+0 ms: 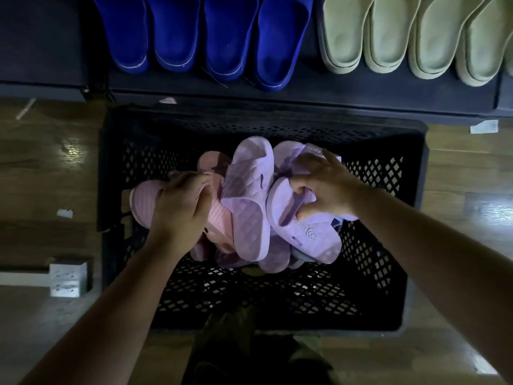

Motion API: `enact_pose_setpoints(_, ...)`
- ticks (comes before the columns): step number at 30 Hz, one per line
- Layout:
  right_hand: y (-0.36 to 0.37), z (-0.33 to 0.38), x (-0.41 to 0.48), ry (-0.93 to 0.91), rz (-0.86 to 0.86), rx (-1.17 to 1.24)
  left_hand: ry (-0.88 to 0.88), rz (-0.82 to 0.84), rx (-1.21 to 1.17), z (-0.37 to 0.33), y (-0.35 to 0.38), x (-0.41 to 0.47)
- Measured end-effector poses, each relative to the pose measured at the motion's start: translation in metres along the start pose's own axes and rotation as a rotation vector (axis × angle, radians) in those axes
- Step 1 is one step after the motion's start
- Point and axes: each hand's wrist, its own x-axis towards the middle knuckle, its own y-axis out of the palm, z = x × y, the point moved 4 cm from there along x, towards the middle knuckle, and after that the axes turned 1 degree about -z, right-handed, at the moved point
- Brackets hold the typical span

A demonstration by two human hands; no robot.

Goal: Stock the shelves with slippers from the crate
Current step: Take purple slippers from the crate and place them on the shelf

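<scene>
- A wooden floor [41, 168] carries everything; a person's legs show at the bottom edge.
- A dark shelf [305, 90] runs along the top, with its front edge just beyond the crate's far rim.
- A black perforated crate [263, 118] stands on the floor, against the shelf's front edge.
- Four blue slippers [177, 37] stand side by side on the left part of the shelf, heels toward the front edge.
- Pale green slippers [388, 37] fill the right part of the shelf, overlapping one another.
- A heap of slippers lies in the middle of the crate, and a quilted slipper [247, 212] lies on top between the two hands.
- The right hand [324, 184] grips a lilac slipper [305, 237] toward the crate's right wall, thumb hooked under its strap and fingers spread over the top.
- The left hand [177, 209] curls its fingers over a ribbed pink slipper [144, 204] toward the crate's left wall and holds it.
- A white block [68, 279] sits on the floor near the crate's near left corner.
- A paper scrap [65, 213] lies on the floor just left of the crate.
</scene>
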Motion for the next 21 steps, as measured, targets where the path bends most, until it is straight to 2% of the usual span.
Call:
enact_pose_setpoints(4,-0.007,0.0,0.016,-0.058,0.119,-0.002,-0.014,-0.003,0.014,-0.001,0.008,0.003)
enact_pose_setpoints(11,-0.015,0.001,0.017,-0.161,0.015,-0.057,-0.018,-0.014,0.011,-0.009,0.013,0.005)
enact_pose_setpoints(21,-0.025,0.005,0.002,-0.196,0.17,-0.077,-0.074,-0.035,-0.01,-0.007,0.012,0.006)
